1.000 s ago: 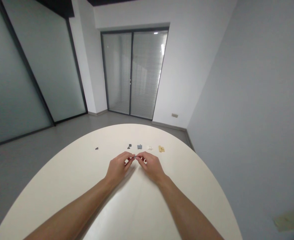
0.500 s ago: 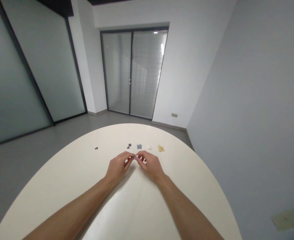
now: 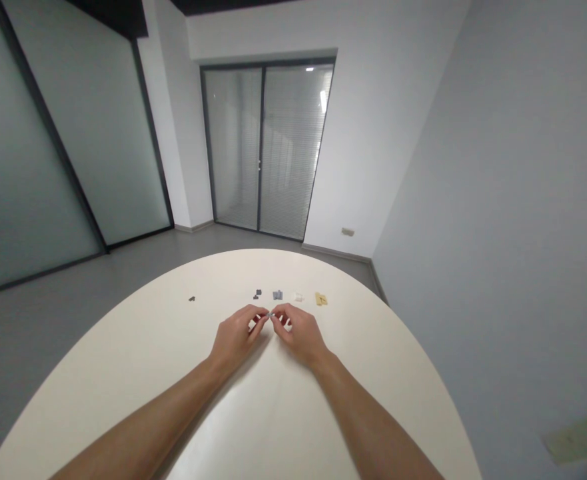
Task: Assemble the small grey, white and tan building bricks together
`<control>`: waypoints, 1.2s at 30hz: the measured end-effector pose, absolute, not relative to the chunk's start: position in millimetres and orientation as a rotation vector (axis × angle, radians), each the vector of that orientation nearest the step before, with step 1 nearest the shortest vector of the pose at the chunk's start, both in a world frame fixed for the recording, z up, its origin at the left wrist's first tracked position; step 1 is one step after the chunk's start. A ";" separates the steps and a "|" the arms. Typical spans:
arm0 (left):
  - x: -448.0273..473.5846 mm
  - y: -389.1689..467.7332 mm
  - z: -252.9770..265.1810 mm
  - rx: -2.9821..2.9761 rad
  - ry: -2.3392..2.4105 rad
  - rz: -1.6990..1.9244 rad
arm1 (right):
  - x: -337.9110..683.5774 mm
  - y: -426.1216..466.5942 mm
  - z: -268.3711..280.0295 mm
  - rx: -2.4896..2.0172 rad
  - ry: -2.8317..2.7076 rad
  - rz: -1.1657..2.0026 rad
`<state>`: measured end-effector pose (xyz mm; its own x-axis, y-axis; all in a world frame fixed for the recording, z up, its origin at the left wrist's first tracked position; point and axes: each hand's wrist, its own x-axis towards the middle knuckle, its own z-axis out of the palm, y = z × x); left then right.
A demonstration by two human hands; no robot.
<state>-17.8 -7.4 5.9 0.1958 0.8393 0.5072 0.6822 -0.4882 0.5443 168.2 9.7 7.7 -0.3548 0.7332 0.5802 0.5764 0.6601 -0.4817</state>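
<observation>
My left hand point(image 3: 237, 331) and my right hand point(image 3: 297, 329) meet fingertip to fingertip over the middle of the white table. Pinched between them is a small grey piece point(image 3: 270, 315), mostly covered by the fingers; its exact kind is too small to make out. Just beyond the hands lie little groups of pieces in a row: dark pieces point(image 3: 258, 294), blue-grey pieces point(image 3: 278, 295), white pieces point(image 3: 298, 297) and tan pieces point(image 3: 321, 299). Apart from these, a tiny dark piece point(image 3: 192, 299) rests farther left.
The round white table point(image 3: 123, 373) has its curved far edge a short way past the pieces. Behind it are a glass door point(image 3: 263, 147) with blinds, frosted panels point(image 3: 88, 120) on the left and a plain wall point(image 3: 513, 200) on the right.
Both hands stay together at nearly the same spot, with the fingertips shifted slightly around the small grey piece. The groups on the table have not moved; the view has tilted a little.
</observation>
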 end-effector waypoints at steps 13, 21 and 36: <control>-20.4 -3.0 -1.1 2.293 1.410 1.188 | 170.9 8.2 9.9 -1.060 -2.086 0.246; -19.8 -5.1 1.7 2.281 1.395 1.185 | 171.8 8.6 9.4 -1.045 -2.097 0.237; -20.5 -5.5 3.9 2.226 1.419 1.093 | 169.9 9.7 7.9 -1.016 -2.135 0.263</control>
